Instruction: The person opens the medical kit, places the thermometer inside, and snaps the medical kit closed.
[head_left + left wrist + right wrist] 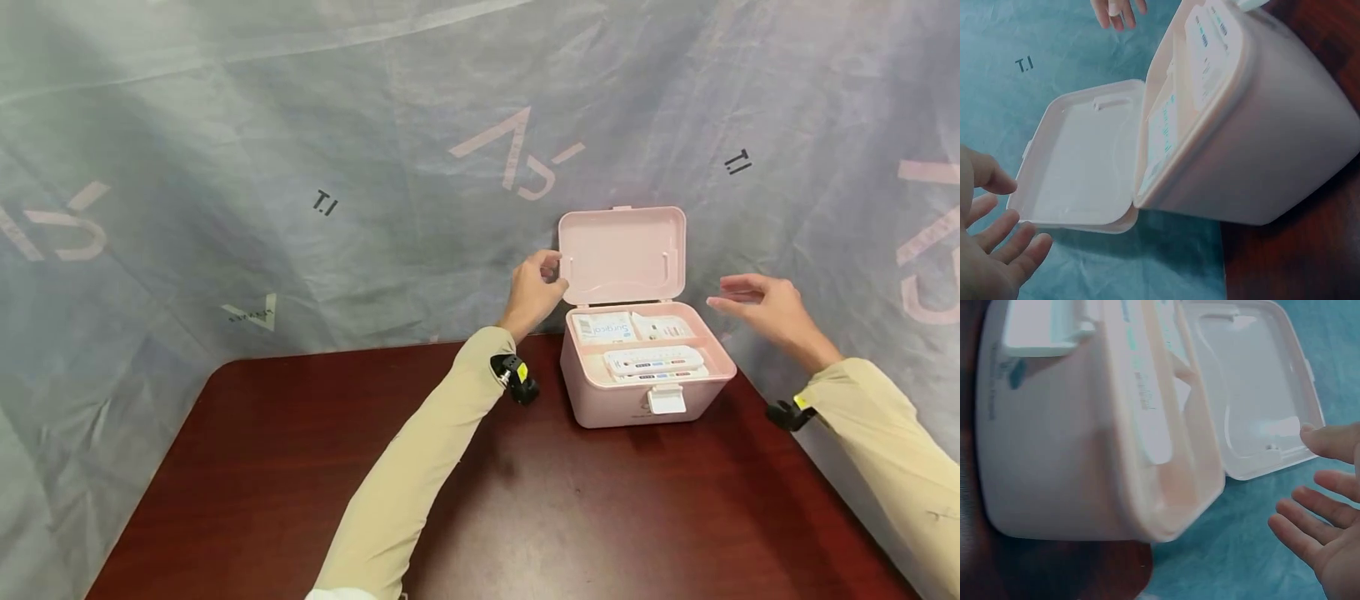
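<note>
A pink storage box point(626, 408) stands on the table with its lid point(622, 254) tipped up and back. Inside, a packet printed "Surgical" point(603, 327) and another white packet point(663, 327) lie in the rear compartment. White printed packs point(652, 361) fill part of the front one. A white latch point(666, 400) hangs at the front. My left hand point(534, 292) is at the lid's left edge, fingers loosely bent, fingertips right at the rim in the left wrist view. To the right of the box, my right hand point(765, 308) hovers with relaxed fingers and holds nothing.
The dark red wooden table point(300, 467) spreads left and in front of the box. Behind and beside it hangs a grey printed sheet point(375, 167), close to the raised lid. The table's right edge runs just past the box.
</note>
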Available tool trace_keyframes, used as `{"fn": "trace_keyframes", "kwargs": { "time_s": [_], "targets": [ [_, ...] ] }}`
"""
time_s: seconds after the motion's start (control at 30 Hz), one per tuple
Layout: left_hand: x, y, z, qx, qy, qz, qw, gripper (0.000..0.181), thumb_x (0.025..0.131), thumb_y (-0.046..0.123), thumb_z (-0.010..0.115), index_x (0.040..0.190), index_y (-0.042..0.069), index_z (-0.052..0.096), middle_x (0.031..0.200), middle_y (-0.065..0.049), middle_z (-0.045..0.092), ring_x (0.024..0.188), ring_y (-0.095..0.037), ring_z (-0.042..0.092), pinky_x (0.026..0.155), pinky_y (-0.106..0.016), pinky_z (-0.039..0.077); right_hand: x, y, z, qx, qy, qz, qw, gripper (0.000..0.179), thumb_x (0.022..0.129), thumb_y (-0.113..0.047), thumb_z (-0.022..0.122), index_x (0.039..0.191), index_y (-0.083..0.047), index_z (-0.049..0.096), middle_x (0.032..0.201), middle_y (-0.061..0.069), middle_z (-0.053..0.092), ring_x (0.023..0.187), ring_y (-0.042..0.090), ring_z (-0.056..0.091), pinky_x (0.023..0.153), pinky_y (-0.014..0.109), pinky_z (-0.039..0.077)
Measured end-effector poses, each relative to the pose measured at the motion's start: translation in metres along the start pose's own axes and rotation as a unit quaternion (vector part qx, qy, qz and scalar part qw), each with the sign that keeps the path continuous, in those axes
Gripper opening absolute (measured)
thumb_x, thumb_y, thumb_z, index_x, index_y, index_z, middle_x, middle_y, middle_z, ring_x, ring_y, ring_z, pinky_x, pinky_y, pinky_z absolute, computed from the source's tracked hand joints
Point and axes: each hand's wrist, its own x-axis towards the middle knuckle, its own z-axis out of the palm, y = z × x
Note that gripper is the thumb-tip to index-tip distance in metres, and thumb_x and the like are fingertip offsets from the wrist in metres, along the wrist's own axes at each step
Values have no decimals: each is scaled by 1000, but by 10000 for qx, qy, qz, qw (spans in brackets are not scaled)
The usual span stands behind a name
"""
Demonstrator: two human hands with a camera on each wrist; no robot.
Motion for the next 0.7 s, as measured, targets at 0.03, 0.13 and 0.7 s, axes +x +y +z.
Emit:
{"fn": "trace_keyframes", "kwargs": {
  "time_s": [0.03, 0.13, 0.7],
  "targets": [
    [2, 0, -2, 20, 1, -18, 10000, 39, 83, 7, 64, 122, 9, 60, 114, -10, 62, 102, -18, 57, 85, -26, 45, 4, -2, -1, 40, 33, -10, 10000, 56, 82, -37, 72, 121, 1, 59, 116, 26, 61, 77, -22, 48, 67, 4, 37],
    [11, 1, -10, -29, -16, -48, 10000, 40, 85, 8, 62, 124, 9, 59, 117, -9, 61, 106, -18, 55, 87, -26, 44, 18, -9, -4, 165, 133, -38, 9998, 56, 82, -36, 72, 120, 2, 59, 117, 22, 62, 78, -20, 49, 67, 5, 38],
    [45, -5, -43, 18, -349, -337, 9988, 52, 89, 12, 56, 140, 13, 44, 139, -2, 47, 126, -21, 44, 96, -29, 41, 89, -46, 11, -332, -664, 382, 9965, 77, 86, -44, 63, 141, 3, 36, 139, 27, 41, 122, 45, 42, 94, 58, 37]
  ]
}}
